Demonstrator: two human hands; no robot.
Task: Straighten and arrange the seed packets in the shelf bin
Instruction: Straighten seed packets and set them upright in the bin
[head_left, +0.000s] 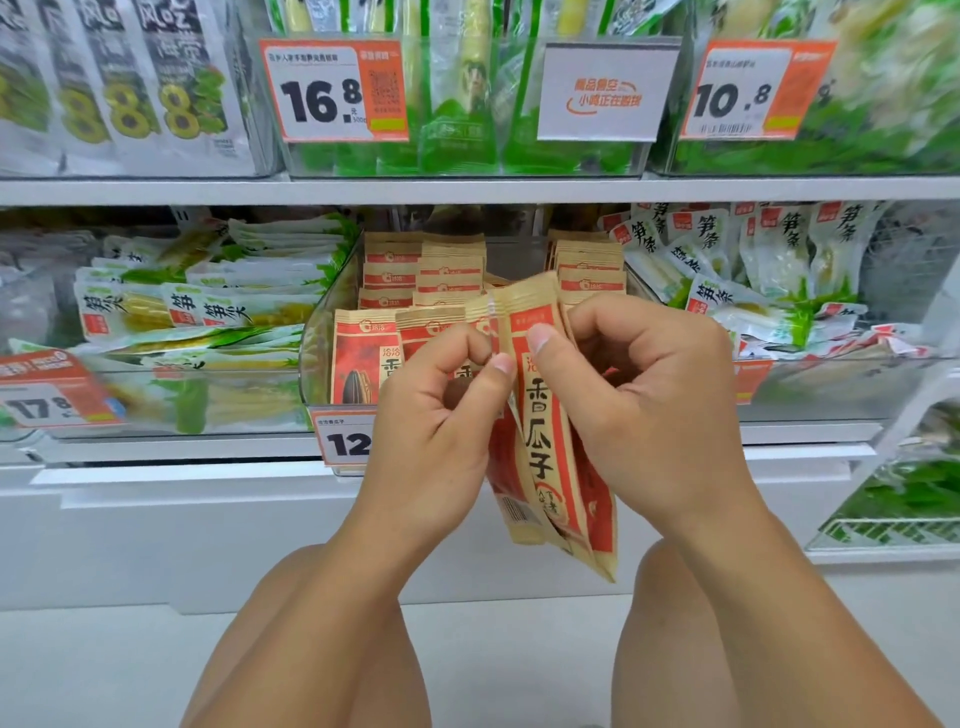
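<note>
Both grips hold a small bunch of seed packets (550, 441) upright: the left hand (441, 415) pinches its edge, the right hand (639, 395) curls round it. At twelve o'clock, the clear shelf bin (324, 332) holds more packets (410, 275).

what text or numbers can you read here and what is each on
"16.8": price tag, top shelf
"10.8": price tag, top right
"17.8": price tag, lower left
"12": price tag under the seed bin, rest hidden by the left hand
"香瓜子": seed packets held in both hands
"笋条": white packets, right bin
"8": grey packets, top left
Small print, QR code, barcodes: unreadable
</note>
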